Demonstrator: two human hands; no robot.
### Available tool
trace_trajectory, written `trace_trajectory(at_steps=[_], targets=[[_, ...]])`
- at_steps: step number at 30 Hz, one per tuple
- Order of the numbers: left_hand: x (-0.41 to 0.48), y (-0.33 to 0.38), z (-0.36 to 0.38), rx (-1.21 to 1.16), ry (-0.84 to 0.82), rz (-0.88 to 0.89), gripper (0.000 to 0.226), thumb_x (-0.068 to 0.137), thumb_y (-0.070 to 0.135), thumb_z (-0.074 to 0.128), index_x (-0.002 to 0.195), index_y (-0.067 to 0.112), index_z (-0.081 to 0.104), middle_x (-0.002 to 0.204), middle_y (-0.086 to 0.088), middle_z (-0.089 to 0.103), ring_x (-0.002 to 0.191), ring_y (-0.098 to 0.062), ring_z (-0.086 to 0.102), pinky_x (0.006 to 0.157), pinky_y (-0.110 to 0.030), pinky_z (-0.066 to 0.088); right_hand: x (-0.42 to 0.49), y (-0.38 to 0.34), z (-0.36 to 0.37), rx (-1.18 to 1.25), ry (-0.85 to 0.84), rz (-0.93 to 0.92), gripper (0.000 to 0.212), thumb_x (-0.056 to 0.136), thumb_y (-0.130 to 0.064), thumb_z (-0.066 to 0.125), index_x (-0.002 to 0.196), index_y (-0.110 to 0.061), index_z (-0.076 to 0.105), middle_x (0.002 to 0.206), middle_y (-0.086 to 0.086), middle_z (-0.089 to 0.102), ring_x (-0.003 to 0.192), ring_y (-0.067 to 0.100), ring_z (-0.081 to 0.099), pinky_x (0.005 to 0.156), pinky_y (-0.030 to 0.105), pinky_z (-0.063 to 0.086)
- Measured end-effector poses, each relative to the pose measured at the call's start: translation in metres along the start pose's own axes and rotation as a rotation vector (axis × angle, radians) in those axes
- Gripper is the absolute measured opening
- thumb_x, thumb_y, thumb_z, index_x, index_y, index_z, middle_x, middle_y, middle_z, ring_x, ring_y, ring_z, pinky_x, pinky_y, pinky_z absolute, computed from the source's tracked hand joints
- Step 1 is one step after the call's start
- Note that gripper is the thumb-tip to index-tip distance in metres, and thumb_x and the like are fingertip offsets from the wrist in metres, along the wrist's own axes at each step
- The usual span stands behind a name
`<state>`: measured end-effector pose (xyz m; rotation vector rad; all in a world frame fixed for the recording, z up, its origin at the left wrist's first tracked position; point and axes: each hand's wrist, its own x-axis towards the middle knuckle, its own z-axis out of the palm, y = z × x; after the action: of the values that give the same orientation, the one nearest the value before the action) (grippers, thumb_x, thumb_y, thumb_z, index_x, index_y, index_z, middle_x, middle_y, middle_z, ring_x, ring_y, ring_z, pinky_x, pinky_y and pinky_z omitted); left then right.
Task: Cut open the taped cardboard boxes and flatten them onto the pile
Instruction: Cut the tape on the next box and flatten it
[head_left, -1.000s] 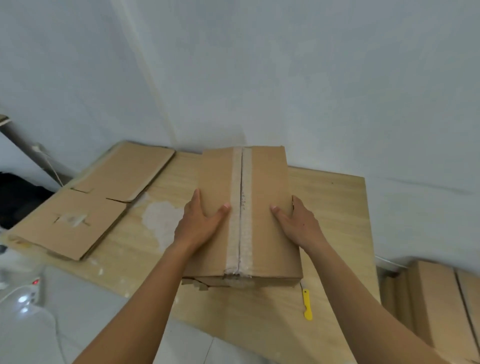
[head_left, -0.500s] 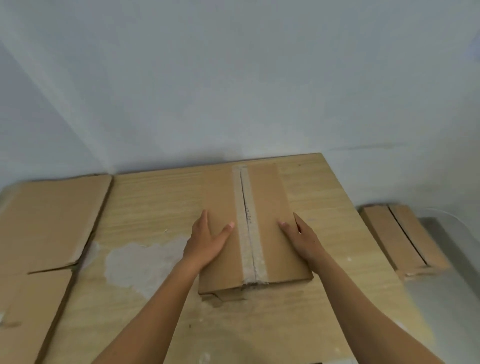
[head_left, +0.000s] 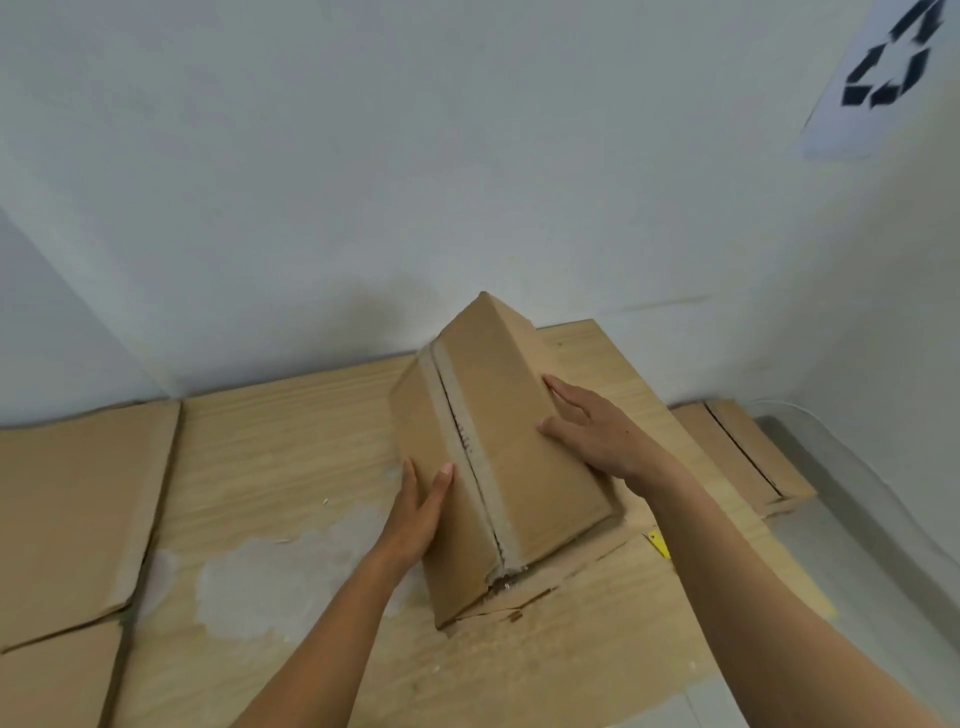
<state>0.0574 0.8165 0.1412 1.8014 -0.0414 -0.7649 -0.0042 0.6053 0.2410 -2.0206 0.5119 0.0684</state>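
Note:
A brown cardboard box (head_left: 498, 441) stands tilted on the wooden table (head_left: 291, 431), its far end raised and its near end resting on the tabletop. A slit strip of tape runs down the middle of its upper face. My left hand (head_left: 418, 514) presses flat against the box's left panel near the bottom. My right hand (head_left: 592, 428) lies with spread fingers on the right panel and edge. A pile of flattened cardboard (head_left: 72, 514) lies on the table's left side.
A yellow cutter (head_left: 658, 543) pokes out just right of the box's near corner. Another taped box (head_left: 743, 452) sits on the floor to the right of the table. A white wall with a recycling sign (head_left: 883, 67) stands behind.
The box has been tipped up from lying flat, its far end now lifted. My right hand has slid up along its right side; the camera view has shifted left.

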Motion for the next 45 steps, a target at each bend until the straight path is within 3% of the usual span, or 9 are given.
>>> trace_trajectory(at_steps=[7, 11, 18, 21, 28, 32, 36, 41, 45], targets=[[-0.012, 0.04, -0.027, 0.199, 0.421, 0.351, 0.059, 0.098, 0.047, 0.038, 0.147, 0.015, 0.033, 0.153, -0.002, 0.033, 0.139, -0.014, 0.029, 0.11, -0.027, 0.023, -0.009, -0.028, 0.038, -0.438, 0.103, -0.016, 0.065, 0.087, -0.059, 0.047, 0.144, -0.049, 0.018, 0.155, -0.009, 0.018, 0.14, 0.025, 0.016, 0.108, 0.051, 0.018], [-0.029, 0.07, -0.014, 0.237, 0.292, 0.528, 0.057, 0.095, 0.051, 0.042, 0.145, 0.024, 0.037, 0.151, 0.007, 0.036, 0.137, -0.007, 0.032, 0.114, -0.035, 0.029, -0.013, -0.038, 0.052, -0.481, 0.117, -0.058, 0.065, 0.087, -0.067, 0.039, 0.145, -0.044, 0.023, 0.155, -0.008, 0.019, 0.14, 0.026, 0.013, 0.108, 0.05, 0.018], [-0.035, 0.075, -0.011, 0.183, 0.107, 0.345, 0.083, 0.088, 0.062, 0.049, 0.153, 0.034, 0.005, 0.158, 0.009, 0.02, 0.142, -0.012, 0.026, 0.116, -0.043, 0.027, -0.013, -0.041, 0.053, -0.133, 0.139, -0.028, 0.06, 0.095, -0.042, 0.048, 0.144, -0.012, 0.031, 0.148, 0.009, 0.033, 0.135, 0.027, 0.031, 0.103, 0.034, 0.031], [-0.035, 0.074, -0.015, 0.166, 0.092, 0.312, 0.076, 0.093, 0.052, 0.047, 0.153, 0.034, 0.004, 0.155, 0.009, 0.026, 0.138, -0.014, 0.032, 0.114, -0.043, 0.03, -0.014, -0.045, 0.052, -0.053, 0.065, -0.009, 0.058, 0.095, -0.039, 0.051, 0.144, -0.013, 0.033, 0.142, 0.004, 0.044, 0.125, 0.021, 0.045, 0.09, 0.025, 0.036], [-0.041, 0.067, -0.028, -0.072, 0.08, 0.272, 0.041, 0.101, 0.024, 0.042, 0.132, 0.047, 0.028, 0.126, 0.015, 0.051, 0.103, 0.0, 0.055, 0.083, -0.029, 0.05, -0.017, -0.055, 0.055, -0.116, -0.002, -0.115, 0.059, 0.096, -0.028, 0.05, 0.149, -0.02, 0.025, 0.142, 0.001, 0.045, 0.124, 0.019, 0.046, 0.1, 0.031, 0.039], [-0.039, 0.06, -0.046, -0.033, 0.202, 0.244, 0.057, 0.1, 0.025, 0.041, 0.151, 0.031, 0.016, 0.141, 0.008, 0.041, 0.113, -0.008, 0.051, 0.089, -0.03, 0.047, -0.023, -0.059, 0.078, -0.051, -0.064, -0.171, 0.063, 0.097, -0.027, 0.048, 0.151, -0.026, 0.015, 0.147, -0.001, 0.037, 0.125, 0.017, 0.044, 0.102, 0.03, 0.039], [-0.03, 0.054, -0.068, 0.172, 0.469, 0.273, 0.055, 0.091, 0.033, 0.056, 0.143, 0.025, 0.039, 0.143, -0.005, 0.042, 0.125, -0.022, 0.046, 0.105, -0.046, 0.041, -0.031, -0.067, 0.107, 0.042, -0.067, -0.277, 0.051, 0.098, -0.031, 0.045, 0.146, -0.03, 0.025, 0.135, -0.008, 0.044, 0.113, 0.009, 0.046, 0.096, 0.03, 0.041], [-0.032, 0.051, -0.079, 0.187, 0.37, 0.063, 0.112, 0.058, 0.088, 0.049, 0.15, 0.031, 0.019, 0.152, -0.004, 0.028, 0.138, -0.03, 0.03, 0.111, -0.052, 0.03, -0.031, -0.067, 0.13, 0.126, -0.183, -0.328, 0.042, 0.103, -0.029, 0.035, 0.145, -0.025, 0.035, 0.145, -0.012, 0.039, 0.13, 0.0, 0.033, 0.109, 0.019, 0.023], [-0.031, 0.038, -0.091, 0.129, 0.35, -0.006, 0.126, 0.044, 0.086, 0.054, 0.151, 0.035, 0.01, 0.153, -0.001, 0.025, 0.135, -0.03, 0.032, 0.11, -0.053, 0.03, -0.025, -0.058, 0.138, 0.037, -0.217, -0.338, 0.042, 0.1, -0.018, 0.042, 0.141, -0.02, 0.043, 0.145, -0.008, 0.041, 0.133, 0.003, 0.034, 0.107, 0.013, 0.023]])
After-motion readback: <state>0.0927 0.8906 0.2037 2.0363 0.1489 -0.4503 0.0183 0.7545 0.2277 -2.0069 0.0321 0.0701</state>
